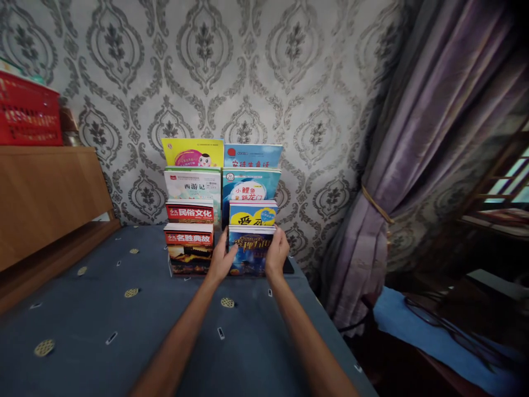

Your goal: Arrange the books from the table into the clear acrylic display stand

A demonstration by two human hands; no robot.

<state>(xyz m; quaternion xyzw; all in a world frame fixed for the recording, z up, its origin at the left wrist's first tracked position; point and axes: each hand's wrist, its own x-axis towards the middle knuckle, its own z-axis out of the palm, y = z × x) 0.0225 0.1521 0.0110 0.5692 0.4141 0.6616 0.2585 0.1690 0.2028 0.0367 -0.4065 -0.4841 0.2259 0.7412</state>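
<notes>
A dark blue book [250, 258] with gold lettering stands upright at the front of the right-hand column of a stepped book display. My left hand [222, 258] grips its left edge, thumb on the cover. On the opposite edge, my right hand [278, 251] has its fingers curled round the side. Behind it rise a yellow-and-blue book [254, 214], a teal book [253, 182] and a light blue book [254, 153]. The left column has a red-and-black book [190, 251] in front, then a red-banded book [190, 212], a white book [192, 184] and a yellow book [192, 151]. The rack beneath is mostly hidden.
The display stands on a dark blue patterned cloth [136, 336] against a patterned wall [248, 66]. At left, a red basket [28, 110] sits on a wooden cabinet [53, 193]. A tied purple curtain [367, 231] hangs at right, near a bright blue cloth [413, 325].
</notes>
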